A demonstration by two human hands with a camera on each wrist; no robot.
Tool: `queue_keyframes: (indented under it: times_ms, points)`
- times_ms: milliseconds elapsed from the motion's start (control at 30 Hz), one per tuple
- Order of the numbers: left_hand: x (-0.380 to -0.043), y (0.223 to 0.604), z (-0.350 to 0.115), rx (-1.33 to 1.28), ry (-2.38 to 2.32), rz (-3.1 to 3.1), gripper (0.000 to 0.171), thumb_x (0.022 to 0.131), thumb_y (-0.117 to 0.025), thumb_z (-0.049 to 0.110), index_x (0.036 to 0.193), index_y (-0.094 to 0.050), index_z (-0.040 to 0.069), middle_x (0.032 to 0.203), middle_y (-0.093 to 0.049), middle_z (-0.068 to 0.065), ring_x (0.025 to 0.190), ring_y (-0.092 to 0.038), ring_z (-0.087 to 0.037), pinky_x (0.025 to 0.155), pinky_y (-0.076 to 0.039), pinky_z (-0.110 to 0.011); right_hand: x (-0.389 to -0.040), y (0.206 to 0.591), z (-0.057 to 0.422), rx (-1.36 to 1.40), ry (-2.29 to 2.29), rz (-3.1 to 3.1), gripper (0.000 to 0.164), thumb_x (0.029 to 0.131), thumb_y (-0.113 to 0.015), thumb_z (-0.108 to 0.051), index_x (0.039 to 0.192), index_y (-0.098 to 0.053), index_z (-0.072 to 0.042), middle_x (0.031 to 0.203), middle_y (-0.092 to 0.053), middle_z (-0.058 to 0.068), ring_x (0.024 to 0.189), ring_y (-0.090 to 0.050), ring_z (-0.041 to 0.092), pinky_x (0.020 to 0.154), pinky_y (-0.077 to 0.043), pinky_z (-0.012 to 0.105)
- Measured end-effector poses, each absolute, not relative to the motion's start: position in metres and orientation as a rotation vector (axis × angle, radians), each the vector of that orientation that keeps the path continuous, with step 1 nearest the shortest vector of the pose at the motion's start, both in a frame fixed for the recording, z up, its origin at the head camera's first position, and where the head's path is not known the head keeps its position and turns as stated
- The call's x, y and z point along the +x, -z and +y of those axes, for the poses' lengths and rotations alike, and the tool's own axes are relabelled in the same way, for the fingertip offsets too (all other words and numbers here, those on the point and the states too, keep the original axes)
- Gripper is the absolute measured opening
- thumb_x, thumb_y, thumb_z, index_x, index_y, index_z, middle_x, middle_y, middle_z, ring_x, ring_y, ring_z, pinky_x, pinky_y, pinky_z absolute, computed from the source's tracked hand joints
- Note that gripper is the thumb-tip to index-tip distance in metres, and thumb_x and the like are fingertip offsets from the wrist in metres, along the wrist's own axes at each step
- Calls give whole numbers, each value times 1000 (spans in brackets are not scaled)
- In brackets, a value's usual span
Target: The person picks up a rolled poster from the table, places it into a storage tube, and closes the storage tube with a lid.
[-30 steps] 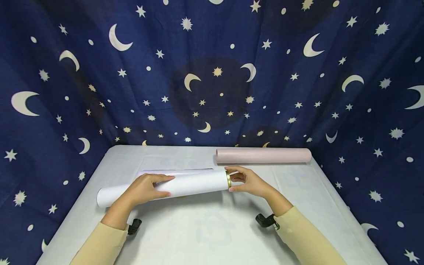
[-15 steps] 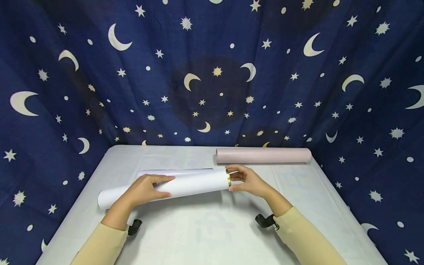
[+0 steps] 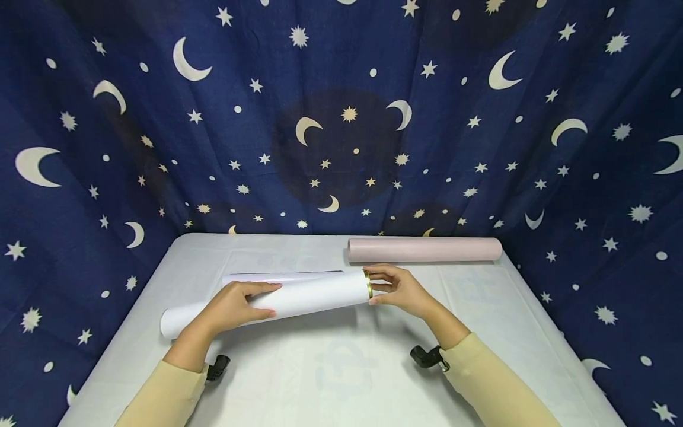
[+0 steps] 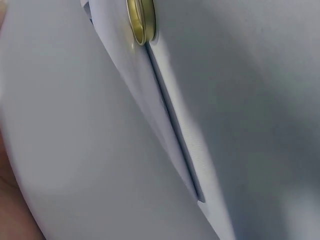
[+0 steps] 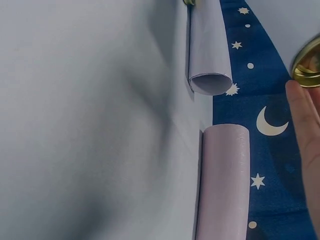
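Observation:
In the head view a white paper roll [image 3: 315, 296] slants across the table, its right end higher. My left hand [image 3: 237, 305] grips it near the middle, thumb on the near side and fingers over the top. My right hand [image 3: 400, 290] holds a thin gold ring [image 3: 368, 284] at the roll's right end, between thumb and fingers. The right wrist view shows the ring [image 5: 307, 70] around the roll's end, with fingers [image 5: 302, 112] at its edge. Behind lies a second white paper roll [image 5: 212, 55], partly hidden in the head view, with another gold ring [image 4: 142, 22] around it.
A pale pink roll [image 3: 424, 250] lies along the back right edge of the white-covered table [image 3: 341, 379]. A dark blue curtain [image 3: 341, 148] with moons and stars encloses the back and sides.
The white paper roll's left end has shifted slightly right and down, and its ringed end has risen a little. Both hands keep their places on the roll and ring.

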State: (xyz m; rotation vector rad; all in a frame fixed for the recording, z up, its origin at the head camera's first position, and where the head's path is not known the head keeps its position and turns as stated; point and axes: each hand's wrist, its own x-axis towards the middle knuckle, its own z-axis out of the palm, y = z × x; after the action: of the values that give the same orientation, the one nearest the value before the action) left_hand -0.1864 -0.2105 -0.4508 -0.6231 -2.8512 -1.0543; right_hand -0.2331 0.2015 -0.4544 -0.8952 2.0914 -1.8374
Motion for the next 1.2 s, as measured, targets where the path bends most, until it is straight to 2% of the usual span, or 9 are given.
queue_keyframes:
  times_ms: [100, 200, 433, 767, 967, 1200]
  points:
    - [-186, 451, -210, -610, 1072, -2847, 58, 72, -89, 47, 126, -70, 37, 125, -69, 7, 113, -63, -13, 89, -53, -38, -233, 455, 201, -943, 1849, 2088, 75, 73, -84, 6, 138, -48, 15, 142, -42, 37, 123, -58, 20, 100, -50, 38]
    - [-187, 451, -210, -597, 1089, -2842, 58, 71, -89, 47, 125, -71, 37, 125, -69, 6, 112, -63, -14, 88, -53, -38, -234, 454, 201, -983, 1842, 2100, 74, 73, -84, 8, 138, -48, 16, 140, -41, 39, 121, -58, 13, 100, -50, 39]
    - [-185, 451, -209, -566, 1106, -2840, 58, 71, -89, 50, 125, -71, 39, 125, -68, 5, 112, -63, -16, 85, -53, -38, -236, 454, 200, -999, 1847, 2098, 75, 73, -84, 7, 138, -49, 14, 137, -46, 33, 122, -56, 13, 100, -50, 38]
    - [-184, 456, -207, -543, 1079, -2845, 58, 70, -88, 52, 124, -71, 39, 123, -69, 10, 113, -64, -17, 86, -52, -39, -233, 460, 198, -868, 1894, 2088, 76, 69, -86, 6, 137, -53, 10, 135, -48, 31, 119, -61, 12, 94, -53, 38]
    - [-184, 458, -206, -531, 1083, -2845, 58, 70, -88, 51, 124, -71, 39, 123, -69, 11, 109, -64, -15, 82, -52, -37, -234, 466, 197, -864, 1937, 2025, 77, 68, -85, 8, 137, -50, 12, 135, -46, 32, 120, -61, 15, 95, -52, 40]
    - [-186, 458, -205, -536, 1076, -2840, 58, 70, -88, 51, 124, -71, 40, 123, -69, 12, 113, -64, -15, 85, -52, -37, -234, 464, 198, -882, 1891, 2110, 75, 70, -86, 4, 137, -54, 9, 132, -52, 25, 119, -62, 16, 94, -53, 38]
